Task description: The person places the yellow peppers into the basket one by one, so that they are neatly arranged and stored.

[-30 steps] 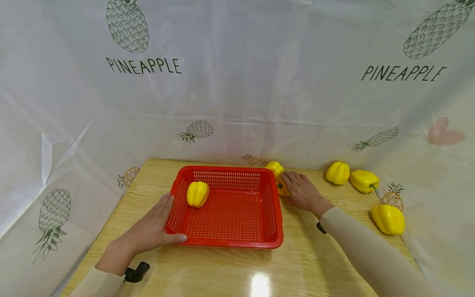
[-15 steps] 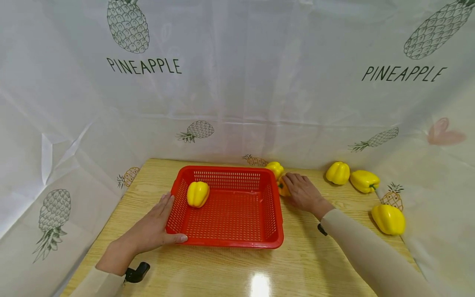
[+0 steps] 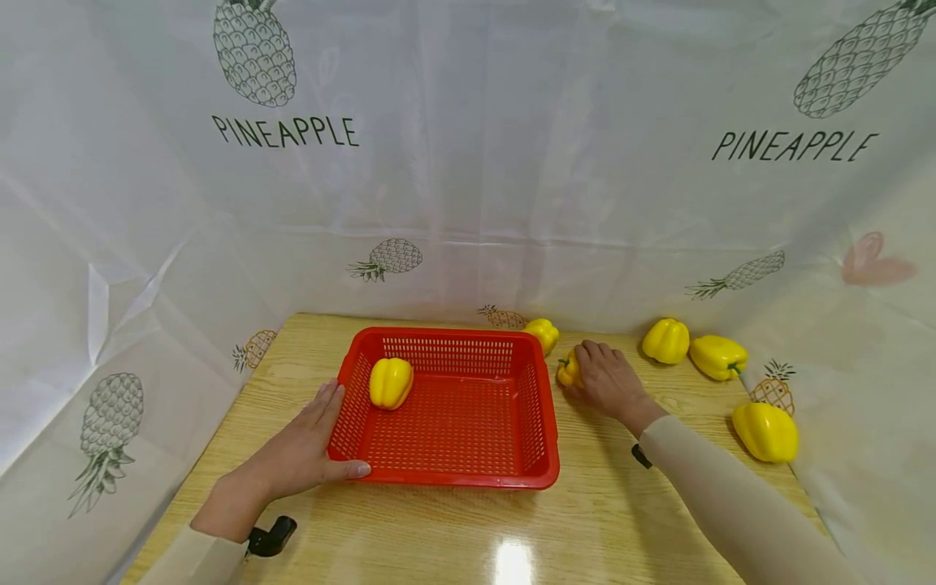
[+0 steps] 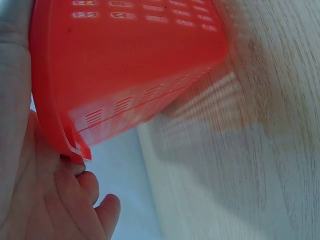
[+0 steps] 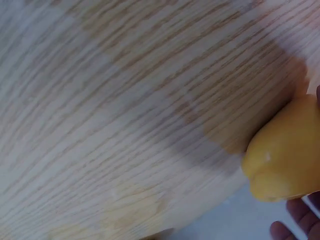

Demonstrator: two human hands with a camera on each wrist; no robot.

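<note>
A yellow bell pepper [image 3: 569,370] is gripped by my right hand [image 3: 608,380] just beyond the basket's right side. Its blunt end and one side show in the right wrist view, where the pepper [image 5: 287,150] is low over the wood with fingertips [image 5: 282,231] beside it. My left hand [image 3: 296,451] rests on the near left corner of the red basket [image 3: 439,479], fingers along the left rim and thumb on the front rim. From the left wrist, the basket wall [image 4: 135,55] and loosely bent fingertips [image 4: 107,212] are visible. Inside the basket, a yellow bell pepper [image 3: 391,383] lies at the left.
Behind the basket's far right corner sits another yellow bell pepper [image 3: 542,335]. Three more stand along the table's right side: one pepper [image 3: 666,340], a second pepper [image 3: 719,357] and a third pepper [image 3: 765,432]. A printed curtain [image 3: 468,179] closes off the wooden table [image 3: 409,536].
My right hand has shifted slightly right with the bell pepper, away from the basket's side. The pepper has turned so its stem end faces the basket. My left hand stays in place.
</note>
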